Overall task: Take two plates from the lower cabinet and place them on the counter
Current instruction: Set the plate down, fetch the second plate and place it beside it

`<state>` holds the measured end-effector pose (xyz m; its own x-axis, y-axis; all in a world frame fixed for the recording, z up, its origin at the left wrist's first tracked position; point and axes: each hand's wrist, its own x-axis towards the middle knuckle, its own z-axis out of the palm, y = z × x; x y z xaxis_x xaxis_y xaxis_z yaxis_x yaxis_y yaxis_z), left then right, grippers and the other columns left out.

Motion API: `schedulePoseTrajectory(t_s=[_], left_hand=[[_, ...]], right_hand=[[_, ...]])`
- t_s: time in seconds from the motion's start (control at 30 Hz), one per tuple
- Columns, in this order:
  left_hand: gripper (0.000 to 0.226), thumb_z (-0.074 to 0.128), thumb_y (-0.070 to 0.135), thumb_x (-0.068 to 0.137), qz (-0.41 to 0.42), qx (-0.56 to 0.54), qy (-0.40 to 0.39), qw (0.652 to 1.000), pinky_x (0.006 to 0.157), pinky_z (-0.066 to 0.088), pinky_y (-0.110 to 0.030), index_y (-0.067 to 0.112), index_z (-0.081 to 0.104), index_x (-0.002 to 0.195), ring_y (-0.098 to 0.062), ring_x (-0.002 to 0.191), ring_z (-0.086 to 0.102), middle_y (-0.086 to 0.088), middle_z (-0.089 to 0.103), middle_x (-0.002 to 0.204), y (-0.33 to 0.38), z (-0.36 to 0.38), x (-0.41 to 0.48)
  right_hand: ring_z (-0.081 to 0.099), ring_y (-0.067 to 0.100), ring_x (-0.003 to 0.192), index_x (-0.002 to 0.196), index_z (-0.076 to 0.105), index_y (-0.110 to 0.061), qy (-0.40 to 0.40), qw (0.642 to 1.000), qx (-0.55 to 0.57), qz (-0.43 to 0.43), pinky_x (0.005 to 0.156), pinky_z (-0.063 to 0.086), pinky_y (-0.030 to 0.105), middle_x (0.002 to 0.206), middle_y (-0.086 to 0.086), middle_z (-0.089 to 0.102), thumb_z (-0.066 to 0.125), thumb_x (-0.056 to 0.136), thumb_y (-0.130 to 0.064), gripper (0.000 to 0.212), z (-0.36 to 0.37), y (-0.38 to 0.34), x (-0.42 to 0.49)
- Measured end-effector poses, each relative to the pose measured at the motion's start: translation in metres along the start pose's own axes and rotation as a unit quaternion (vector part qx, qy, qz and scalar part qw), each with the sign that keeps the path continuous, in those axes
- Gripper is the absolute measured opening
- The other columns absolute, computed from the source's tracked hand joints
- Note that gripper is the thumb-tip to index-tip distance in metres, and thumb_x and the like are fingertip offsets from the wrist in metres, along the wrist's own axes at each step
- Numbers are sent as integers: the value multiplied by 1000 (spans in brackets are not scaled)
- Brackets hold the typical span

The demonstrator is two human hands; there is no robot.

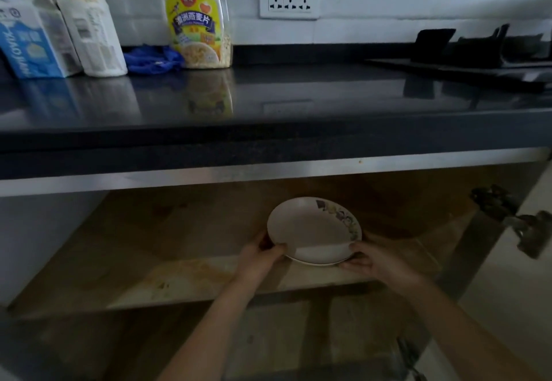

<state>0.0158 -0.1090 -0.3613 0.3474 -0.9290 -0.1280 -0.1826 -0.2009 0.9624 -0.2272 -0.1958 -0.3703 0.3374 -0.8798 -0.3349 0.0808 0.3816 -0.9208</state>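
Both hands, left hand (263, 253) and right hand (366, 258), clasp the stacked round white floral-rimmed plates (310, 227) on the cabinet's wooden shelf (179, 279); the glossy dark counter (298, 97) holds neither yet.

A stack of white plates (310, 231), floral-patterned at the right rim, is gripped on both sides inside the open lower cabinet: the left hand (263, 256) is closed on the left rim and the right hand (369, 258) on the right rim. The stack is held just above the wooden shelf (185, 276). On the dark desk (268, 94) above, an oat jar (198, 22), two cartons and a blue cloth (152, 58) are seen.
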Motion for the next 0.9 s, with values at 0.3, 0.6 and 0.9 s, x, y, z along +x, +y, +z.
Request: schedulePoseTrajectory(t_s=[0.3, 0.6, 0.9], left_hand=[[48, 76, 11, 75, -40, -57, 2, 998, 69, 52, -15, 42, 61, 109, -4, 96, 62, 17, 66, 100, 51, -10, -108], [62, 74, 8, 63, -192, 1, -73, 979, 63, 50, -12, 23, 66, 122, 1, 79, 66, 4, 74, 98, 195, -48, -289], [60, 77, 17, 71, -115, 30, -133, 984, 63, 46, -5, 29, 60, 127, 2, 87, 64, 12, 69, 107, 401, -90, -387]], right_hand=[[76, 28, 92, 111, 70, -38, 67, 997, 26, 8, 68, 61, 38, 108, -2, 77, 64, 87, 3, 48, 18, -8, -131], [75, 42, 78, 134, 58, -16, 192, 966, 80, 151, 65, 62, 47, 86, 18, 79, 57, 82, 15, 60, 44, -97, -374], [74, 44, 81, 134, 57, -17, 243, 961, 83, 107, 70, 61, 50, 89, 24, 77, 60, 83, 13, 59, 76, -275, -539]])
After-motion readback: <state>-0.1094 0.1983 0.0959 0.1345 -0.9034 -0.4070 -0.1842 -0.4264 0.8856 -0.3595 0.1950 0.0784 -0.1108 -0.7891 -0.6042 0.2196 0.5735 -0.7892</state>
